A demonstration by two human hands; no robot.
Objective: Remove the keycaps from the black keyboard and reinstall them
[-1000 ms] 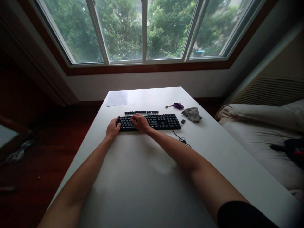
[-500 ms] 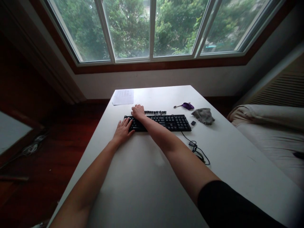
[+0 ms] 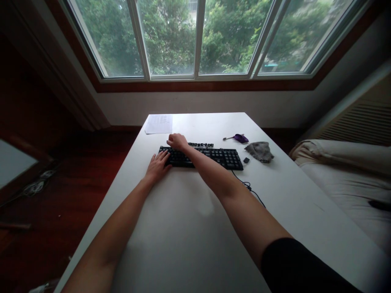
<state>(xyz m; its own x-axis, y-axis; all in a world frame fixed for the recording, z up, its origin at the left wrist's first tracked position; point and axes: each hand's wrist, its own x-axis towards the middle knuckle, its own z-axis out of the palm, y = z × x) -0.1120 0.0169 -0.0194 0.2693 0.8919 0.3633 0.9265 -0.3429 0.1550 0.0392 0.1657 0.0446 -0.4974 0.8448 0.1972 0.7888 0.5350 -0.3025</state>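
Black rectangular plastic keyboard (image 3: 230,158), far half of white flat counter (image 3: 183,228); likely stiff, light, best held by ends. Left hand (image 3: 156,166): spread on left end. Right hand (image 3: 177,141): curled at far edge, grip cannot be told.

The row of loose keycaps (image 3: 200,145) runs out of sight behind the right hand (image 3: 177,141); whether it holds anything cannot be told. The right forearm (image 3: 224,187) covers part of the keyboard (image 3: 231,158) and the rest of the cable (image 3: 249,186). Print on the paper (image 3: 159,124) is illegible. The left hand (image 3: 157,167) hides some keys.
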